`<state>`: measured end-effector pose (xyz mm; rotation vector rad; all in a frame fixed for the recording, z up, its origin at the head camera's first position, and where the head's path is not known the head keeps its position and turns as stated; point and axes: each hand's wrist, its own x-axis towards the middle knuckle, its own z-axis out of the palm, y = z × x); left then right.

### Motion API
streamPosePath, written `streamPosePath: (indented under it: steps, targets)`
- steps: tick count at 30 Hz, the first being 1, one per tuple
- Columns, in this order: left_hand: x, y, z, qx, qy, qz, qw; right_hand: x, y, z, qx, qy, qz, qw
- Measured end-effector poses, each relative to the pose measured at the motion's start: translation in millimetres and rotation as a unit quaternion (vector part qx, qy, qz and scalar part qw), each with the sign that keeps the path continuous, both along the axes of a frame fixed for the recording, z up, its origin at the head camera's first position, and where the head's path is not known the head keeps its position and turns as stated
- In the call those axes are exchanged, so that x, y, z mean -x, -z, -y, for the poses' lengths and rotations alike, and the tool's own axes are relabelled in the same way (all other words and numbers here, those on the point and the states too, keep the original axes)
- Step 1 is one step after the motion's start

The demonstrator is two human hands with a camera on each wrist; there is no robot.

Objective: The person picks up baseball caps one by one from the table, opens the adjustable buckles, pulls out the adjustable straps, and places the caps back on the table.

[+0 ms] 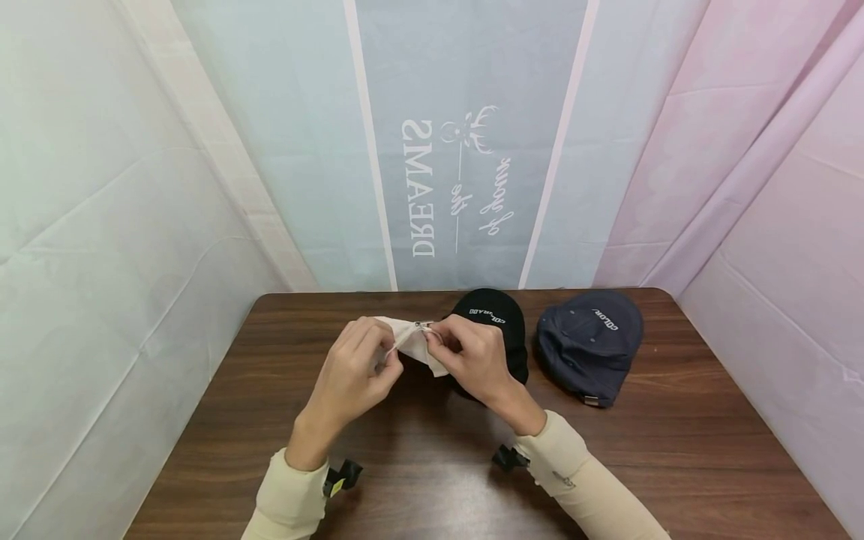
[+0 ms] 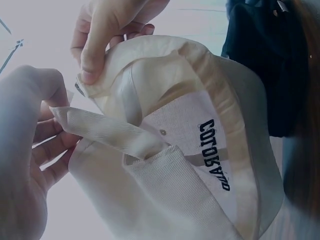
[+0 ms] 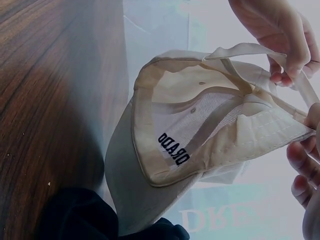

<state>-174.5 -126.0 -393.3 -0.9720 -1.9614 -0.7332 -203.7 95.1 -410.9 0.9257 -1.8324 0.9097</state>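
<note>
A cream baseball cap (image 1: pixel 409 339) is held up between both hands, its inside showing in the wrist views with dark embroidered letters (image 2: pixel 214 155) seen from behind. My left hand (image 1: pixel 355 369) pinches the loose end of the cap's back strap (image 2: pixel 107 131) between thumb and finger. With thumb and fingers my right hand (image 1: pixel 472 356) grips the other side of the back opening, by a small metal buckle (image 1: pixel 423 324). Much of the cap is hidden behind the hands in the head view.
Right behind my right hand sits a black cap (image 1: pixel 496 307) with white lettering. A navy cap (image 1: pixel 590 337) lies further right on the brown wooden table (image 1: pixel 439 480). Printed fabric (image 1: pixel 472 67) hangs along the table's far edge.
</note>
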Motion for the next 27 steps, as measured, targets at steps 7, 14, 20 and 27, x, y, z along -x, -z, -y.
streamPosePath:
  steps: [7, 14, 20, 27]
  targets:
    - [-0.5, -0.3, 2.4, -0.002, 0.014, 0.001, 0.9999, 0.2, -1.0, -0.4, 0.000, 0.003, 0.014, 0.9999]
    - [-0.3, 0.6, 4.3, 0.003, 0.022, 0.006, 0.9997, 1.0, -0.6, -0.7, 0.000, -0.004, 0.025, 0.9997]
    - [0.0, 0.5, 5.0, -0.001, 0.022, 0.003, 0.9997, 0.5, -0.8, -2.2, -0.004, 0.001, 0.045, 0.9990]
    - [2.7, 1.6, 9.8, -0.024, -0.008, 0.005, 0.9997, 1.9, -0.4, -3.4, -0.004, 0.001, 0.050, 0.9987]
